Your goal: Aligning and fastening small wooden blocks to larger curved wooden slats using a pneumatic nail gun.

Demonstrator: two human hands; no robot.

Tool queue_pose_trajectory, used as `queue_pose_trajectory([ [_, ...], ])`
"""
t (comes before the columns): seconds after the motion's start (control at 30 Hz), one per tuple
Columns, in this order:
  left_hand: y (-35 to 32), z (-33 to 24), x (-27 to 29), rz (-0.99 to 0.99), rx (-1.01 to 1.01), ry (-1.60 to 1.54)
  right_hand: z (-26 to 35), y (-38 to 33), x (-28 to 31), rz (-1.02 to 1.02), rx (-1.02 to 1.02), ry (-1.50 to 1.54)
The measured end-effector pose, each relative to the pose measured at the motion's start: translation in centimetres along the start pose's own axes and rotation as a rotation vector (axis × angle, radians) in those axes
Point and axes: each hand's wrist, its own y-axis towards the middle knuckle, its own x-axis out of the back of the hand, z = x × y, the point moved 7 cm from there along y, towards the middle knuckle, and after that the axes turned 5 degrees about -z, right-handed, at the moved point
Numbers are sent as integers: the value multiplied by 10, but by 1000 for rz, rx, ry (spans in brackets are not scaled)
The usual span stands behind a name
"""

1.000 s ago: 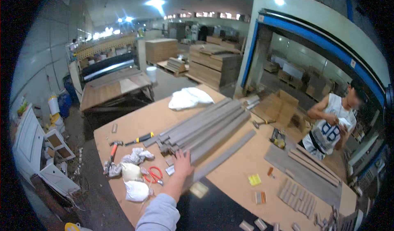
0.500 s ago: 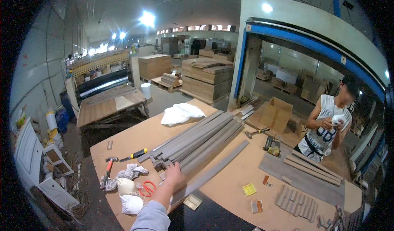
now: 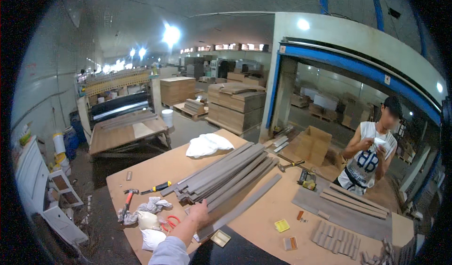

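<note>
While the fingers are spread flat rather than curled, the left hand [image 3: 199,212] is laid on the near end of a long grey strip [image 3: 245,203]; nothing is gripped, the strip being pressed down onto the brown worktable [image 3: 155,168]. Only 1 of the person's own hands is seen, reached in from the lower edge in a pale sleeve; the right hand is out of view.

The strip is set slightly apart from the stack of grey strips [image 3: 221,173], which is piled diagonally across the table, probably so that single lengths can be drawn off the near end. Just left of the hand, red-handled scissors [image 3: 170,223], crumpled rags [image 3: 150,204], a red-handled hammer [image 3: 128,198] and a yellow-handled screwdriver [image 3: 157,187] are kept within reach. A small shallow tray [image 3: 220,237] is placed beside the wrist. A white cloth [image 3: 207,145] is left at the table's far edge.

Further right, shorter grey boards [image 3: 343,206] and a row of small cut blocks [image 3: 332,231] are laid out flat, and a yellow pad [image 3: 282,225] is seen between. Beyond the table a co-worker in a sleeveless white top [image 3: 365,159] is seen standing, both hands raised to the chest around something white.
</note>
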Motion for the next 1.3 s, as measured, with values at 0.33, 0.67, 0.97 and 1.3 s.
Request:
queue_pose_trajectory([
  [0.33, -18, 24, 12, -87, 15, 50, -2, -7, 5, -79, 16, 28],
  [0.67, -48, 27, 28, 84, -50, -114, -25, -22, -27, -165, -57, 8],
  [0.97, -213, 32, -17, 735, 34, -626, 146, 34, -62, 371, -92, 1242],
  [1.3, -386, 82, -105, 793, 53, -710, 414, 6, -155, 1585, -475, 1610],
])
